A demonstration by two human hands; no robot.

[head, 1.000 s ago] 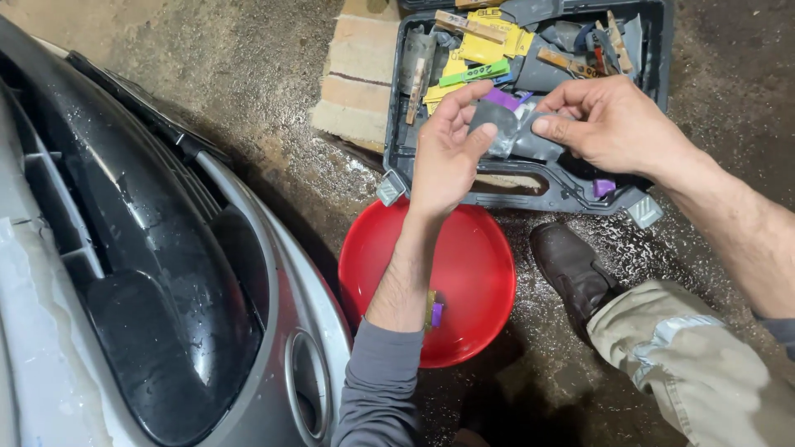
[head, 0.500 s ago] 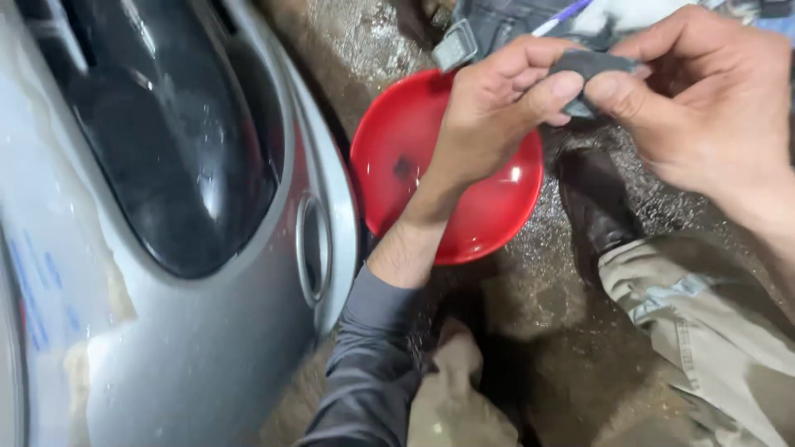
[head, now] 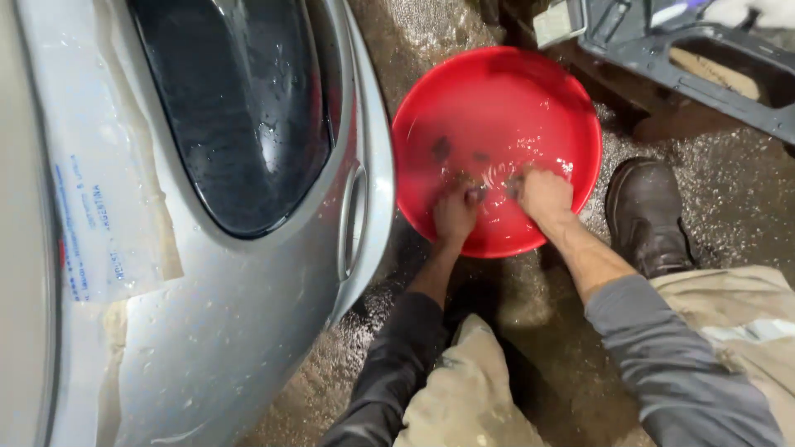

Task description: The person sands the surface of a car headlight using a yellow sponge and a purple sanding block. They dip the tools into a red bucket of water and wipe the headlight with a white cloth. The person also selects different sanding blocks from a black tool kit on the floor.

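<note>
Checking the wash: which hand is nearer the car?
The left hand, at the red basin's near edge beside the silver car; the right hand is further from it.

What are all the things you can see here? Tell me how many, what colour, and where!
basin: one, red, on the wet ground at top middle, with water in it.
dark bits: a few, dark, lying in the basin's water; too small to tell what they are.
car part: one, silver with a black glossy panel, filling the left side.
tape strip: one, pale, stuck along the car part's left.
tool case: one, grey, open, at top right.
shoe: one, dark brown, right of the basin.
trousers: beige, at the bottom.
left hand: in the basin's water.
right hand: in the basin's water, beside the left.
</note>
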